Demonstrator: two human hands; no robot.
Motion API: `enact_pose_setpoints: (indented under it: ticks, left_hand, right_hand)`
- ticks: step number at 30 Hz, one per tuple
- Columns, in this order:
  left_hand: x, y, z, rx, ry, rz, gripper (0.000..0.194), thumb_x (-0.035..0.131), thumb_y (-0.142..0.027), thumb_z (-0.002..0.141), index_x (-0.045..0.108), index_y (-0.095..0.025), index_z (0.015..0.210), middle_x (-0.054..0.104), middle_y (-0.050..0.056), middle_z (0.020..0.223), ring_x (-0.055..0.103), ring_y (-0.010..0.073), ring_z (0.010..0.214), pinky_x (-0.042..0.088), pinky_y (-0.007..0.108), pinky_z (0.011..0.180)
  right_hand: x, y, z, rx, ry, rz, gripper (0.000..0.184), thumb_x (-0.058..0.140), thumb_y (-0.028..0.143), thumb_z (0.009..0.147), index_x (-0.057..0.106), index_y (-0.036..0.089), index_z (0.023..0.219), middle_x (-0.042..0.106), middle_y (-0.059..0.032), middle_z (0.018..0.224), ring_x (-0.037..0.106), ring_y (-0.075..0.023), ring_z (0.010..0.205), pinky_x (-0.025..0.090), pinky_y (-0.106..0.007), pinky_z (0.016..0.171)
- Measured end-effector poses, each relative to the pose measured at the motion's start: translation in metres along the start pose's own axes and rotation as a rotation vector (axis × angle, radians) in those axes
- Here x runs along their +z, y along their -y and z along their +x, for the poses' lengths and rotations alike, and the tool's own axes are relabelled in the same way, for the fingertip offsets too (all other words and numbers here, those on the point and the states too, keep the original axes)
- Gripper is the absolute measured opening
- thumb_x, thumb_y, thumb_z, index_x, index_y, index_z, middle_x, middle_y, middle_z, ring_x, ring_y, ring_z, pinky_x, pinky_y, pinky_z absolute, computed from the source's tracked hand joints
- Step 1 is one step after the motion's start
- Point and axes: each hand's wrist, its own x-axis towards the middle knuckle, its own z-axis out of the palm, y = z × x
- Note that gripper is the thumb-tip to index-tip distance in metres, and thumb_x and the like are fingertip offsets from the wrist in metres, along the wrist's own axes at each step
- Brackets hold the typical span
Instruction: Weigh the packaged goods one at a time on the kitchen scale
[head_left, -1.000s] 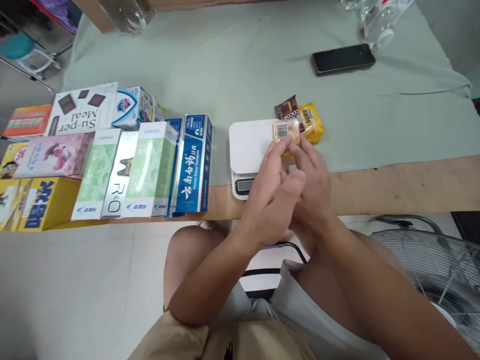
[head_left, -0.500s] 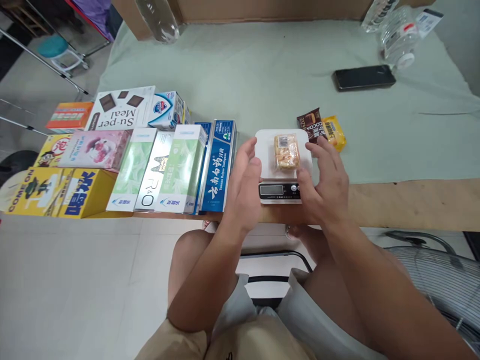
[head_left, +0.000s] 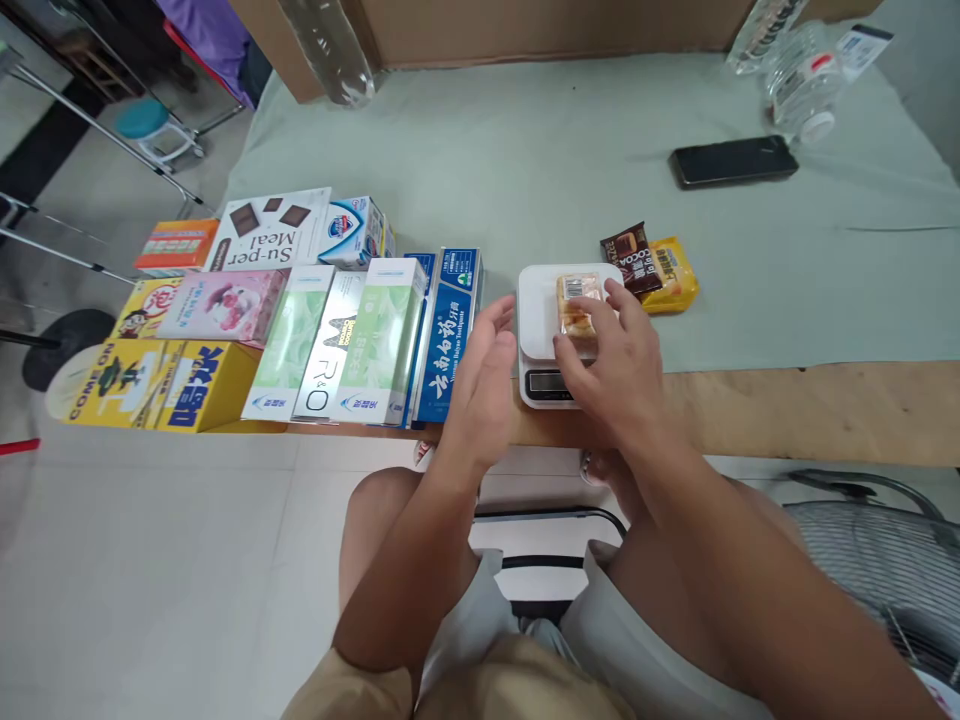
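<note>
A white kitchen scale [head_left: 537,320] lies at the table's front edge, its dark display partly visible. On its plate rests a clear-wrapped snack [head_left: 576,318] with a barcode label. My right hand [head_left: 616,350] hovers over the snack's right side with thumb and fingers apart; whether the fingertips touch the wrapper I cannot tell. It hides the scale's right part and buttons. My left hand [head_left: 484,390] is open, palm facing right, between the scale and a blue toothpaste box [head_left: 448,350]. Behind the scale at right lie a brown cocoa packet [head_left: 630,256] and a yellow packet [head_left: 673,275].
Left of my hands stand green-and-white boxes [head_left: 384,340], a pink box [head_left: 225,303], yellow cartons [head_left: 206,385] and a white Su-per Meal box [head_left: 274,225]. A black phone [head_left: 735,162] and a clear bottle [head_left: 806,85] lie at back right. Cardboard [head_left: 540,35] borders the back.
My right hand has moved left from beside the scale to over the snack. My left hand stays nearly where it was. The view has shifted slightly.
</note>
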Motion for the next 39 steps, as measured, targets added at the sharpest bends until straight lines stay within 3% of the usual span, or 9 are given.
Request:
enact_pose_setpoints:
  ticks: [4,9,13,17,22,26,30,34,39]
  left_hand:
    - [-0.011,-0.005,-0.001,-0.008,0.003,0.015,0.064,0.042,-0.071,0.098,0.050,-0.026,0.142,0.055,0.012,0.159,0.046,0.0307,0.155,0.040,0.051,0.127]
    - [-0.029,-0.016,-0.003,-0.012,-0.014,0.051,0.067,0.040,-0.072,0.098,0.050,-0.025,0.145,0.055,0.012,0.160,0.047,0.0292,0.155,0.041,0.049,0.126]
    - [-0.053,-0.035,-0.006,0.048,-0.043,0.112,0.052,0.042,-0.062,0.103,0.059,-0.027,0.137,0.062,0.008,0.153,0.053,0.0263,0.149,0.044,0.045,0.124]
    - [-0.082,-0.056,-0.005,0.122,-0.137,0.319,0.034,0.054,-0.050,0.101,0.068,-0.029,0.123,0.073,0.004,0.136,0.063,0.0276,0.134,0.051,0.046,0.116]
    - [-0.110,-0.059,0.009,0.079,-0.130,0.634,0.041,0.054,-0.049,0.098,0.068,-0.022,0.125,0.074,0.010,0.132,0.066,0.0345,0.126,0.052,0.056,0.111]
    - [-0.120,-0.048,0.019,0.022,-0.074,0.771,0.047,0.051,-0.047,0.099,0.064,-0.018,0.134,0.069,0.014,0.141,0.064,0.0363,0.130,0.054,0.057,0.109]
    - [-0.125,-0.035,0.023,0.090,-0.015,0.804,0.039,0.048,-0.038,0.101,0.064,-0.018,0.131,0.069,0.013,0.139,0.065,0.0321,0.128,0.057,0.050,0.105]
    - [-0.127,-0.026,0.023,0.144,-0.018,0.838,0.039,0.047,-0.035,0.102,0.065,-0.016,0.131,0.068,0.015,0.141,0.062,0.0325,0.134,0.055,0.052,0.110]
    - [-0.127,-0.026,0.023,0.127,-0.042,0.822,0.034,0.046,-0.032,0.101,0.069,-0.016,0.120,0.069,0.015,0.135,0.065,0.0331,0.128,0.058,0.053,0.103]
  right_hand:
    - [0.001,0.004,0.001,0.074,0.019,-0.055,0.037,0.064,0.038,0.088,0.073,0.022,0.120,0.063,-0.0202,0.143,0.066,-0.0374,0.124,0.052,-0.062,0.107]
    - [0.004,0.005,0.005,0.078,0.005,-0.044,0.035,0.071,0.042,0.082,0.073,0.023,0.111,0.066,-0.0187,0.136,0.066,-0.0372,0.122,0.053,-0.061,0.105]
    - [0.002,0.001,0.008,0.051,-0.017,-0.016,0.032,0.069,0.034,0.081,0.070,0.024,0.111,0.068,-0.0174,0.134,0.066,-0.0346,0.124,0.053,-0.060,0.108]
    - [-0.010,-0.004,0.011,-0.039,-0.094,0.008,0.030,0.067,0.033,0.082,0.069,0.026,0.111,0.071,-0.0144,0.132,0.068,-0.0331,0.127,0.054,-0.059,0.109]
    - [-0.015,0.013,0.049,-0.109,-0.074,0.070,0.028,0.068,0.032,0.080,0.070,0.027,0.107,0.074,-0.0147,0.129,0.070,-0.0380,0.126,0.056,-0.061,0.105]
    - [0.015,0.038,0.116,-0.175,0.140,0.143,0.028,0.069,0.035,0.083,0.071,0.026,0.110,0.077,-0.0124,0.126,0.075,-0.0316,0.112,0.058,-0.054,0.100]
    - [0.076,0.052,0.171,-0.235,0.413,0.262,0.034,0.074,0.033,0.077,0.071,0.022,0.108,0.079,-0.0094,0.117,0.074,-0.0271,0.100,0.059,-0.051,0.094]
    - [0.129,0.057,0.189,-0.207,0.577,0.359,0.034,0.078,0.031,0.075,0.071,0.021,0.107,0.079,-0.0082,0.118,0.073,-0.0257,0.100,0.060,-0.048,0.091]
    - [0.150,0.063,0.197,-0.202,0.724,0.302,0.035,0.077,0.031,0.076,0.076,0.021,0.110,0.080,-0.0076,0.114,0.074,-0.0264,0.097,0.062,-0.049,0.090]
